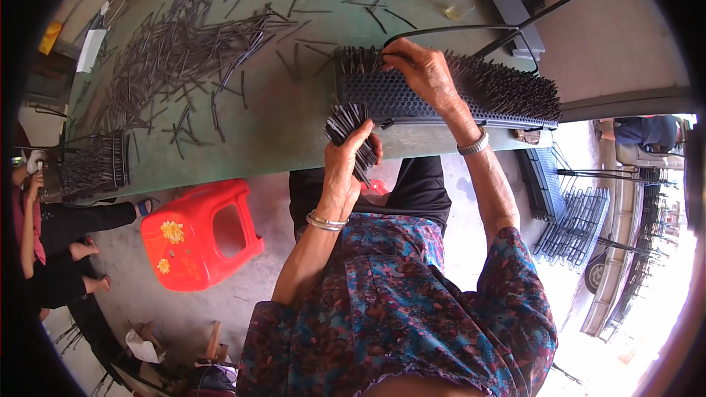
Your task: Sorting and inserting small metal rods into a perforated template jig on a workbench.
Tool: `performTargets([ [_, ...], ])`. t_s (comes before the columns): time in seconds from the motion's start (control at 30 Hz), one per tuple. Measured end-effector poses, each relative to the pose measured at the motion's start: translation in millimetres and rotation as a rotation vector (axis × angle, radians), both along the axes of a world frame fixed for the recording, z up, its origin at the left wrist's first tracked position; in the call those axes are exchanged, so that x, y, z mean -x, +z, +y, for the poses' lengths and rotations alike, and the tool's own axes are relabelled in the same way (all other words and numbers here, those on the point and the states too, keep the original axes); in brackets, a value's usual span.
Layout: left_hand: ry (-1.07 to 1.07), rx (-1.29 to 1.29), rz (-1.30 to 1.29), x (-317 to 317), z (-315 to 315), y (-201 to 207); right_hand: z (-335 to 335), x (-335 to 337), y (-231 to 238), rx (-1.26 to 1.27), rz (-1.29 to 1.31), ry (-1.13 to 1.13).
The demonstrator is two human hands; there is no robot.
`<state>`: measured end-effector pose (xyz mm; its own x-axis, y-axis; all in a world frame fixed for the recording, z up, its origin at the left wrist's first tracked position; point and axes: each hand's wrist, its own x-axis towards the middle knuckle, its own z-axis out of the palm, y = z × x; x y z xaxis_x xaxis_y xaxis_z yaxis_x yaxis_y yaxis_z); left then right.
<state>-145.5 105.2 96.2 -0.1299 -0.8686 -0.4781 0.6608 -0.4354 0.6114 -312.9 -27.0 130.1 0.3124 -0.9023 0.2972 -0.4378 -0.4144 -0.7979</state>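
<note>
The left hand [344, 158] curls firmly around a bundle of dark sticks [347, 121]; the right hand [421, 72] pinches at the rack [419, 106], its fingertips' contents unclear.

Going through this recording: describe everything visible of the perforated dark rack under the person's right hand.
The rack is a long dark block whose face is a honeycomb of small holes; whether metal or plastic, I can't tell. Thin dark sticks crowd its right part and stand along its far edge, while the near left area shows bare holes. It lies lengthwise along the near edge of the green table. The right hand is at its far left edge; exact contact is unclear.
</note>
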Motion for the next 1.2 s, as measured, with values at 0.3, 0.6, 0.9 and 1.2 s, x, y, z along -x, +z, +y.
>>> performTargets([
  [0.3,0.071,-0.001,0.016,2,0,7,11,-11,-10,0.600,0.421,-0.191],
  [0.6,0.071,0.071,-0.094,4,2,9,62,-15,26,-0.499,-0.087,0.194],
  [0.9,0.111,0.026,-0.040,7,1,14,62,-8,22,-0.632,-0.262,0.209],
  [1.2,0.086,0.034,-0.055,11,-1,11,61,-4,27,-0.647,-0.197,0.168],
])
